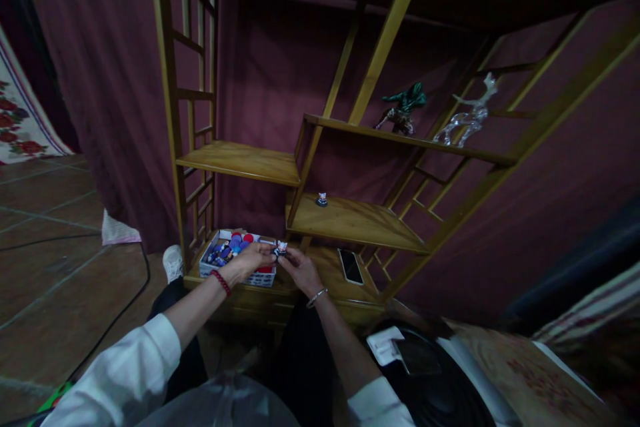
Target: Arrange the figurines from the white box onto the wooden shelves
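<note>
Shelving unit, yellow-brown wood, open tiers with latticed sides (pixel 360 221), standing against a dark maroon curtain (pixel 270 67). Shallow box, pale with a dark-patterned wall (pixel 263 279), lowest tier, left; contents blue, purple and red small pieces (pixel 227 248). Deer figure, clear and glass-like (pixel 477 110), upper right shelf, right end. Crouching figure, dark green above and brownish below (pixel 407 100), same shelf, left of the deer. Left hand, red beaded bracelet at the wrist (pixel 253 260), above the box's right part; fingers nearly together, tips closed on a figurine. Right hand, silver-coloured bangle at the wrist (pixel 300 270), just right of the box; thumb and fingers pinched on the same piece. Phone, flat, black-faced and pale-edged (pixel 351 267), lowest tier, right. Seated figurine, white above and dark below (pixel 321 199), middle shelf, near its left end. Held figurine, small, white-topped and dark-based (pixel 281 248), upright between both hands' fingertips, over the box's right edge; finer detail too small to tell.
</note>
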Demonstrator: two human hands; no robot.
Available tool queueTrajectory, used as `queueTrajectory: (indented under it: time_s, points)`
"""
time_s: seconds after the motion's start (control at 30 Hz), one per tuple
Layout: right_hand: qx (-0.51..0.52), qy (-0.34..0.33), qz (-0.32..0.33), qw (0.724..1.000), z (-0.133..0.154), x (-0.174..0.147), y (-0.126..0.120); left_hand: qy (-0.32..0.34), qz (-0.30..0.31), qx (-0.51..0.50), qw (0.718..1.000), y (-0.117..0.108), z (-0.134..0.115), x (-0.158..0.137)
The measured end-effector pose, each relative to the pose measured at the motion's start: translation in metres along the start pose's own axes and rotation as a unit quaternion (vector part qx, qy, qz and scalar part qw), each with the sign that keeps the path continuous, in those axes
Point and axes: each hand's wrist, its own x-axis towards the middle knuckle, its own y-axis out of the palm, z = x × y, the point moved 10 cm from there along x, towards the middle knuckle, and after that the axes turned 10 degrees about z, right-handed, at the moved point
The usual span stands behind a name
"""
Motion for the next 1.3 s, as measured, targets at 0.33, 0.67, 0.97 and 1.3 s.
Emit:
queueTrajectory:
  time_s: [0.33, 0.67, 0.97, 1.3]
  points:
    - [0.101, 0.006, 0.003, 0.995, 0.004, -0.010, -0.020, 0.001, 0.006, 0.000, 1.000, 0.022, -0.006, 0.007]
    - [0.115, 0.027, -0.003, 0.993, 0.008, -0.016, -0.041, 0.006, 0.059, 0.011, 0.998, 0.045, -0.013, 0.015]
    - [0.101, 0.019, -0.017, 0.995, 0.022, -0.022, -0.068, 0.029, 0.047, 0.004, 0.998, 0.058, -0.020, 0.026]
    - [0.086, 0.009, -0.033, 0.996, 0.029, -0.023, -0.100, 0.041, 0.049, 0.038, 0.997, 0.090, -0.042, 0.035]
